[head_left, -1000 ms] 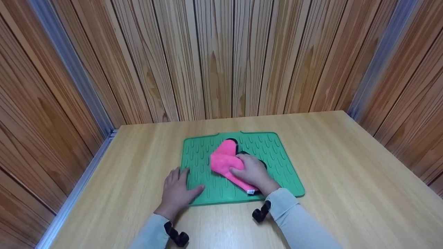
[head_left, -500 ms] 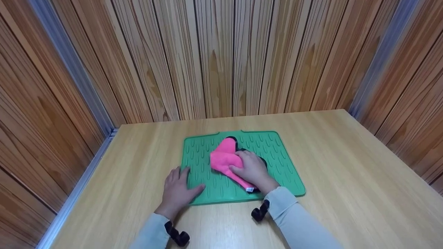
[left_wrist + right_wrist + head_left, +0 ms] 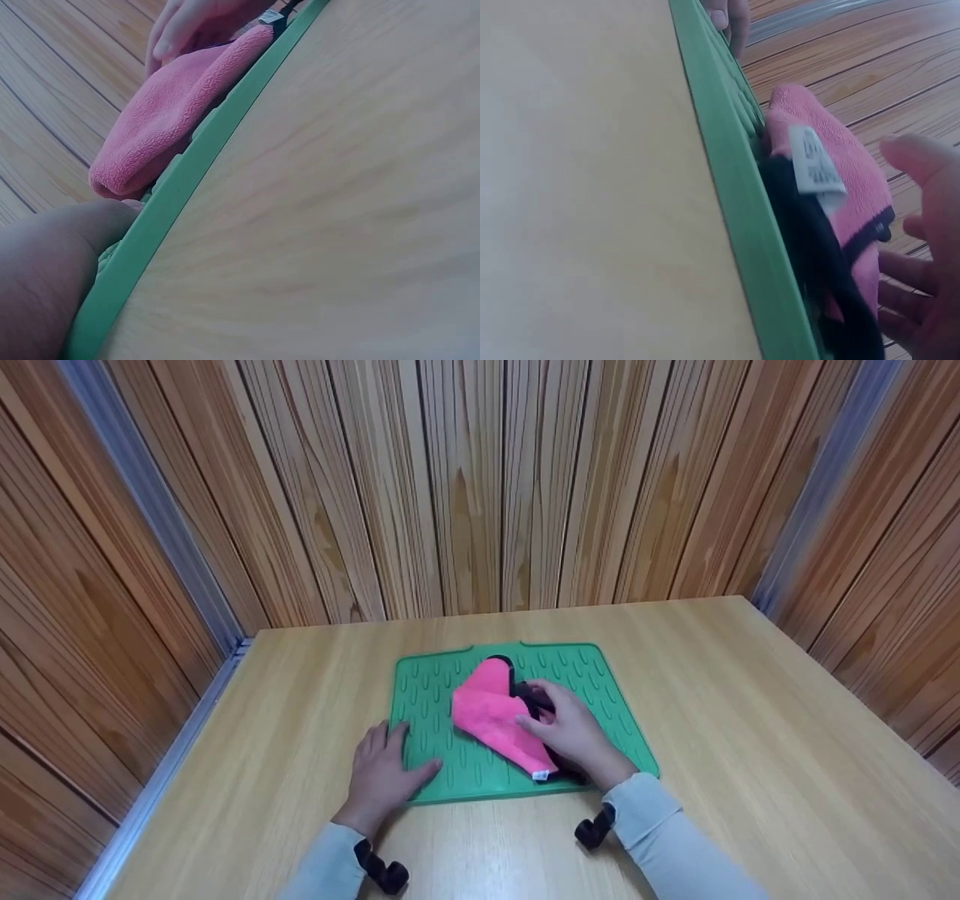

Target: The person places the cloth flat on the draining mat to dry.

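A folded pink plush cloth (image 3: 487, 709) with black edging lies in a loose heap on a green ridged mat (image 3: 435, 675). My right hand (image 3: 576, 731) hovers at the cloth's right side with thumb and fingers parted. In the right wrist view the thumb stands clear of the cloth (image 3: 847, 165), while the fingertips are close to its black-trimmed edge; whether they touch is unclear. A white label (image 3: 814, 166) sticks out at the cloth's near corner. My left hand (image 3: 384, 772) rests flat with spread fingers on the mat's near left corner.
The mat lies on a light wooden table (image 3: 315, 682). Wood-plank walls (image 3: 480, 487) enclose the back and both sides, with metal strips in the corners. A black wrist-worn device (image 3: 596, 826) sits at each sleeve.
My right hand has loosened its grip on the cloth and shifted to the right, exposing more pink surface and black edge. My left hand stays put.
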### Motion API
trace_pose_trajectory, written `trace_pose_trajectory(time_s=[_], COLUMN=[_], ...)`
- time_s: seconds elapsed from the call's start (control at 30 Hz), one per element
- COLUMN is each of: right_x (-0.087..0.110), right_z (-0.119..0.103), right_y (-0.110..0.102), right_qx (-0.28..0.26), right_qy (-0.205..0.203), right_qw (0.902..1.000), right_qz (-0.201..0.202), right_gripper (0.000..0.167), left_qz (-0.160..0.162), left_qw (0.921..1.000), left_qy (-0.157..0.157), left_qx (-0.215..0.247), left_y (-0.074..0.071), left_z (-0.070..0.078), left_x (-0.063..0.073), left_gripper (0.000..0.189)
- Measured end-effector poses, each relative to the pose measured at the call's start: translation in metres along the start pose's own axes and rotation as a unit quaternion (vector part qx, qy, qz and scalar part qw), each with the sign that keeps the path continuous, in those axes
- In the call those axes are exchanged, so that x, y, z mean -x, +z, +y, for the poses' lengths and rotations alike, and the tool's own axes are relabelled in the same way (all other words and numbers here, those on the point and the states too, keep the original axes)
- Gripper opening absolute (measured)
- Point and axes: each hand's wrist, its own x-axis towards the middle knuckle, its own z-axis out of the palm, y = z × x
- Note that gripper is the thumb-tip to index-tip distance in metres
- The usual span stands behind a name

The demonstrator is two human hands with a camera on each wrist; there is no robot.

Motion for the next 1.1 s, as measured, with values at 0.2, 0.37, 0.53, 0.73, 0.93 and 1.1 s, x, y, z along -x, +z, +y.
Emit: trace_pose_trajectory(time_s=[0.2, 0.37, 0.53, 0.73, 0.93, 1.1], right_x=[0.011, 0.018, 0.024, 0.031, 0.035, 0.037], right_z=[0.004, 0.007, 0.012, 0.019, 0.021, 0.021], right_y=[-0.010, -0.016, -0.020, -0.023, -0.021, -0.019], right_qx=[-0.020, -0.012, -0.002, -0.008, -0.009, -0.006], right_qy=[-0.015, -0.016, -0.018, -0.024, -0.009, 0.007], right_qw=[0.9995, 0.9996, 0.9998, 0.9995, 0.9995, 0.9993], right_qz=[0.018, 0.019, -0.001, -0.017, -0.028, -0.035], right_gripper=[0.054, 0.046, 0.041, 0.033, 0.034, 0.038], left_qz=[0.008, 0.005, 0.003, -0.001, -0.002, 0.003], left_qw=[0.9999, 1.0000, 1.0000, 1.0000, 1.0000, 1.0000], left_qy=[0.012, 0.008, 0.003, 0.003, 0.003, 0.003], left_qx=[0.001, -0.002, -0.002, 0.003, 0.002, 0.003], left_y=[0.000, 0.000, -0.001, -0.002, -0.003, -0.001], left_z=[0.001, 0.001, 0.001, 0.002, 0.002, 0.002], left_x=[0.000, -0.001, 0.001, 0.002, 0.003, 0.001], left_gripper=[0.097, 0.097, 0.098, 0.099, 0.099, 0.097])
